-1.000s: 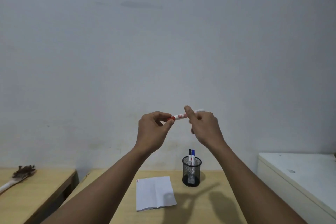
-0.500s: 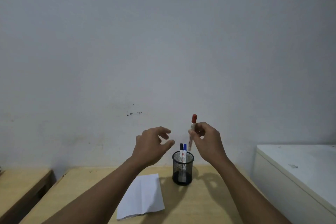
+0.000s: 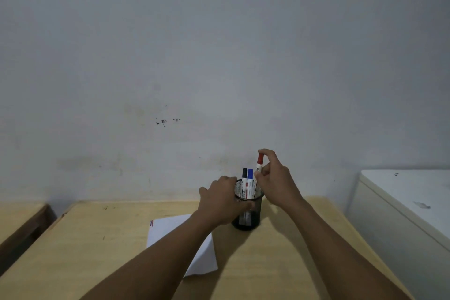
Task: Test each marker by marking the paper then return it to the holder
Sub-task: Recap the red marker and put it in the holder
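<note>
Both hands have dropped to the holder since a moment ago. White paper [image 3: 168, 229], red and blue marks at its corner, lies left; the left hand [image 3: 220, 200] wraps the black mesh holder [image 3: 255, 212] containing black-capped [image 3: 244, 175] and blue-capped [image 3: 250, 174] markers, labels unreadable. Right hand [image 3: 277, 178] pinches the red-capped marker [image 3: 259, 162] upright above the rim.

we see only our two bare forearms and hands: no sleeves, watch, rings or gloves. the left hand [image 3: 220, 202] enters from 7 o'clock, the right hand [image 3: 277, 179] from 5 o'clock; nails short.
</note>
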### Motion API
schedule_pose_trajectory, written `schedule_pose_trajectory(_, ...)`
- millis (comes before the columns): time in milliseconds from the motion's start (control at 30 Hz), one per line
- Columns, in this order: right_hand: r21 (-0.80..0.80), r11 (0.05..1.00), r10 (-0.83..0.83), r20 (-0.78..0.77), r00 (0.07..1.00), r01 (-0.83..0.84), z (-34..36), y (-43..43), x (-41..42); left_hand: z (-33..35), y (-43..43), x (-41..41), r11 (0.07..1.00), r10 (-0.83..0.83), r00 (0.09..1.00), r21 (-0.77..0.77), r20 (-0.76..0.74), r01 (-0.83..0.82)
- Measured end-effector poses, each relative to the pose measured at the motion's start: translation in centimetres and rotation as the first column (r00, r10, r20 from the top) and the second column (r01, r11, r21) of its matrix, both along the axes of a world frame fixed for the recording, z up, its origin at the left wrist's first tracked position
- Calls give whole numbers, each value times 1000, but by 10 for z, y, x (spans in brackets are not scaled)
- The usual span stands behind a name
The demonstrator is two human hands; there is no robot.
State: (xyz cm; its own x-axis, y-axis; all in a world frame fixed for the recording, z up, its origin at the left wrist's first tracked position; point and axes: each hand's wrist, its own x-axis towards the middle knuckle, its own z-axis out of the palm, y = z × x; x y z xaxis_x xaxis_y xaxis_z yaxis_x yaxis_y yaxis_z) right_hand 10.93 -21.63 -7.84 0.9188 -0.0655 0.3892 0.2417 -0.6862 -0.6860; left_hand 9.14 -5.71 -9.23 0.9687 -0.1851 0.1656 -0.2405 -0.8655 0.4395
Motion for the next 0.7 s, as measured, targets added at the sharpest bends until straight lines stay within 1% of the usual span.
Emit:
schedule_pose_trajectory(133, -31, 999, 34, -60, 998, -36, -13, -1, 8, -4, 0, 4, 999, 31, 998, -29, 50, -30)
schedule_pose_trajectory(200, -40, 999, 34, -75, 997, -37, -17, 0, 11, -5, 1, 4, 999, 34, 998, -45, 54, -31)
schedule_pose_trajectory(300, -95, 995, 13, -107, 994, -23, -18, 2, 14, -4, 2, 2, 998, 34, 998, -54, 44, -32)
schedule_pose_trajectory(467, -120, 992, 7, -141, 990, -24, -16, 4, 12, -2, 1, 3, 997, 47, 998, -70, 49, -44)
schedule_pose_trajectory(567, -100, 994, 34, -155, 987, -50, -17, 1, 11, 5, -1, 14, 987, 88, 996, -135, 4, -87)
schedule_pose_trajectory(700, -55, 997, 40, -151, 988, -49, -16, -2, 10, 10, -9, 44, 940, 128, 988, -305, -92, -150)
